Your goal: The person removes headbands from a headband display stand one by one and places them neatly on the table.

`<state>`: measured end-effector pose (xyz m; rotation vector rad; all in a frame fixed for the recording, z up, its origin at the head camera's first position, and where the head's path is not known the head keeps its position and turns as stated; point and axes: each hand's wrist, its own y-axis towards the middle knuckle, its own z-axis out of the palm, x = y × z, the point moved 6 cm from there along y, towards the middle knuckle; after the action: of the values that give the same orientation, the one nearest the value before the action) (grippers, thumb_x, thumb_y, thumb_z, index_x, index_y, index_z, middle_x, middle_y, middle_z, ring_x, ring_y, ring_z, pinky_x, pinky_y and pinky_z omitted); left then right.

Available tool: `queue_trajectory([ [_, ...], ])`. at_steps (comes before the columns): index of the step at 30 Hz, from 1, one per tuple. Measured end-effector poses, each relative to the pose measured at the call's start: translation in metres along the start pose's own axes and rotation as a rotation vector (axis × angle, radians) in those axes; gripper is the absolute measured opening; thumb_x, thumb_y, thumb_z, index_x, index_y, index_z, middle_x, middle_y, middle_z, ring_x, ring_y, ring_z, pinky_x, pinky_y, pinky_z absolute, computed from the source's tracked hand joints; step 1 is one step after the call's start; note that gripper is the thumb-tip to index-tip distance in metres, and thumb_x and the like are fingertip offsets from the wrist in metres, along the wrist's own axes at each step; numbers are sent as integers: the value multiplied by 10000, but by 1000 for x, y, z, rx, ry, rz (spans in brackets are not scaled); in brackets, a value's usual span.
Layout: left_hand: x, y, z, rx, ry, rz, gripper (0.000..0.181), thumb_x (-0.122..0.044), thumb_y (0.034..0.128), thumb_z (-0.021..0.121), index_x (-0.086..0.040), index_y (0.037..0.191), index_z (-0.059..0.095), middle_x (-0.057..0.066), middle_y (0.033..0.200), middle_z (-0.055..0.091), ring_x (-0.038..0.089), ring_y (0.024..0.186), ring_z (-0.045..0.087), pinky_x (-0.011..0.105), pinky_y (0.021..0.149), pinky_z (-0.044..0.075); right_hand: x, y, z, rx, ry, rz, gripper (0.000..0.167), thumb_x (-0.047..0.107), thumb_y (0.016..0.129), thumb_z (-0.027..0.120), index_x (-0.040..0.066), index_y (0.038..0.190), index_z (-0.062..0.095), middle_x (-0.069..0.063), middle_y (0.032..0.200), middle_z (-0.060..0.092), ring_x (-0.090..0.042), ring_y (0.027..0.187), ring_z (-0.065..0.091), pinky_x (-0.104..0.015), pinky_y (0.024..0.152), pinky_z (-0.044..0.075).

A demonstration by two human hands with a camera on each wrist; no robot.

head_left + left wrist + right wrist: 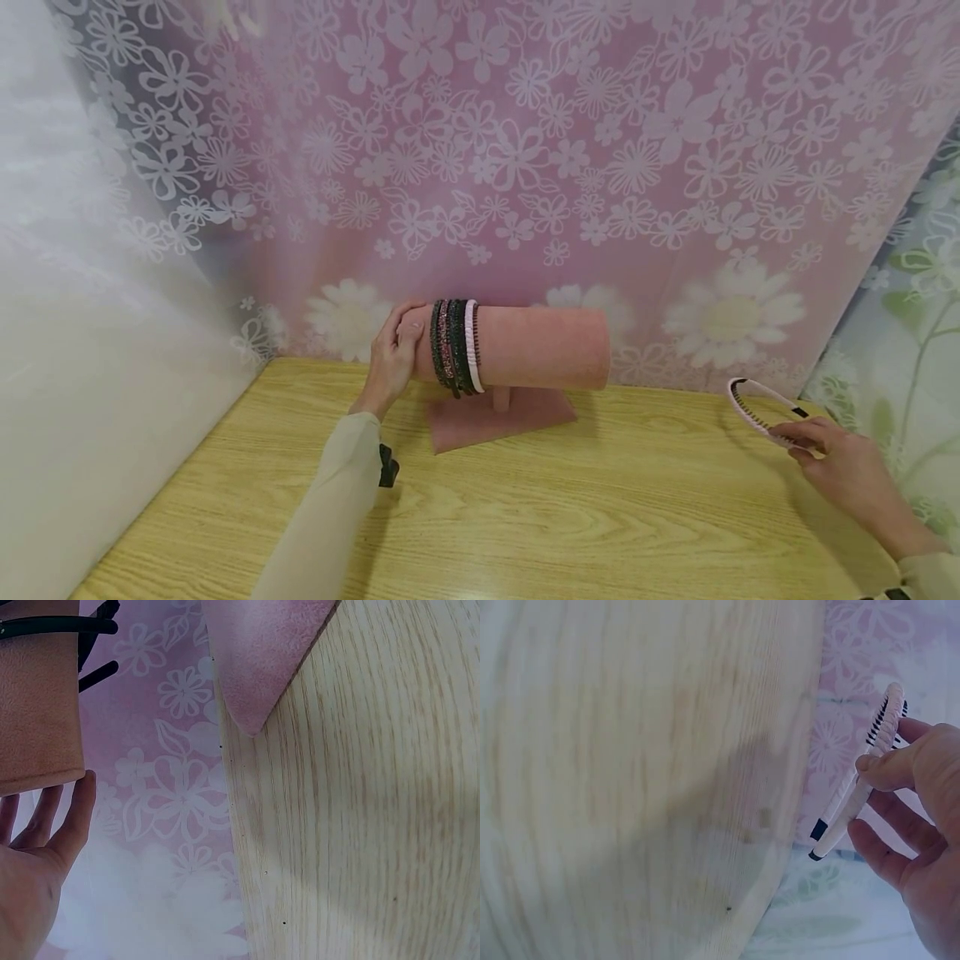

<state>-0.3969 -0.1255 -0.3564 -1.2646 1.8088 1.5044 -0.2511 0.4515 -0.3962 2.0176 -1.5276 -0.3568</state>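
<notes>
A pink headband stand [543, 346] with a padded horizontal roll stands at the back of the table. Several headbands [457, 348] circle the roll's left part: dark glittery ones, and a pale pink one [472, 346] with comb teeth nearest the middle. My left hand [392, 358] holds the roll's left end; in the left wrist view its fingers [73, 817] touch the end's rim. Off to the right, above the table, my right hand [847, 462] pinches another pale pink toothed headband [881, 739] between thumb and fingers. Its black-tipped ends point away from the palm.
The wood-grain table [562, 517] ends at a pink flower-patterned backdrop [525, 167]. A whitish sheet [112, 333] borders the left side, and a green-and-white floral sheet [922, 333] the right. The stand's flat base [502, 421] projects forward under the roll.
</notes>
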Motion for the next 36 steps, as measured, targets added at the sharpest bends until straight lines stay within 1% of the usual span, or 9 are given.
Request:
queue_trajectory([
  [9,0,0,-1,-12,8,16,413,-450,1063,463,-269,1418,572,5,1465,586,286,1280,592,531,1106,429,-17,1,5,125,-36,37,310,-108,702,801,81,946,768,-153,918,711,-287,684,672,-228,505,417],
  [11,-1,-1,-1,-9,6,16,416,-455,1063,463,-268,1419,572,8,1463,588,289,1273,597,534,1102,432,-20,2,5,131,-53,30,309,-108,687,805,80,930,771,-153,909,723,-311,685,670,-238,511,426],
  [16,-2,-1,-1,-6,-2,17,404,-448,1064,466,-282,1415,575,15,1464,589,290,1270,600,529,1105,433,-31,1,7,158,-64,20,296,-111,667,800,73,898,773,-145,878,744,-269,667,667,-254,525,448],
  [21,-3,-1,-1,-8,-8,13,399,-437,1063,471,-278,1411,581,13,1456,597,294,1253,611,529,1095,442,-40,-2,12,196,-76,3,264,-87,668,795,82,869,775,-107,827,752,-118,616,642,-246,518,435],
  [23,-3,-1,-1,-6,-7,10,410,-446,1064,468,-268,1417,577,11,1459,594,292,1259,608,531,1097,440,-44,-2,15,234,-67,15,244,-79,683,794,81,865,773,-103,819,749,-62,608,624,-258,519,454],
  [26,-4,-1,0,-6,-1,7,425,-452,1066,464,-252,1425,571,8,1466,589,281,1279,596,524,1109,432,-50,-2,18,306,-48,53,229,-76,707,790,91,862,766,-85,812,744,-34,612,610,-261,541,473],
  [28,-4,-1,-1,-7,2,6,423,-453,1067,462,-255,1425,571,6,1470,585,275,1294,585,521,1117,424,-54,-3,20,336,-42,70,227,-76,710,792,97,853,762,-64,803,734,-38,614,604,-266,555,483],
  [31,-4,-1,-1,-8,2,7,414,-447,1067,463,-265,1421,574,10,1472,582,277,1297,582,524,1116,423,-56,-4,22,340,-58,64,241,-74,694,807,120,828,756,-26,791,715,-51,611,596,-270,557,480],
  [36,-2,-1,0,-6,-1,6,408,-464,1064,464,-291,1417,576,10,1468,586,279,1291,585,532,1106,430,-61,-6,25,404,-52,103,231,-89,719,780,104,842,753,-60,820,699,-116,638,611,-322,571,511],
])
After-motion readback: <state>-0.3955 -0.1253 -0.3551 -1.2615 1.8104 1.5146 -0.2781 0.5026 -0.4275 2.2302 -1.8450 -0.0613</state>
